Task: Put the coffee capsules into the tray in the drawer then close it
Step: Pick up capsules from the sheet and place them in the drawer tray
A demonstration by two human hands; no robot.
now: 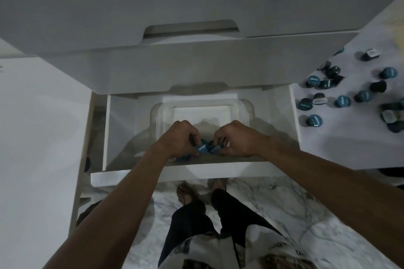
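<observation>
1. Left hand (181, 137) clenched in a grip on a blue coffee capsule (201, 148), printed lid facing up; right hand (237, 138) likewise closed around a second capsule (215, 148), the two capsules almost touching between the hands.
2. Both hands low over the near end of the clear tray (246, 107), inside the open drawer (282, 116); a further capsule or two apparently already lying in the tray just under the left hand, though dim and partly hidden.
3. Far end of the tray bare; drawer pulled well out below the cabinet front.
4. Many more capsules (343, 101) scattered on the counter (328, 148) to the right, well apart from the tray.
5. Step in hand, by the look of it: dropping this pair into the tray. Task early on, most capsules not yet moved.
6. Next move likely calling for: opening both grips to let the capsules fall, then reaching right to the counter for more; closing the drawer only once the counter pile is gone.
</observation>
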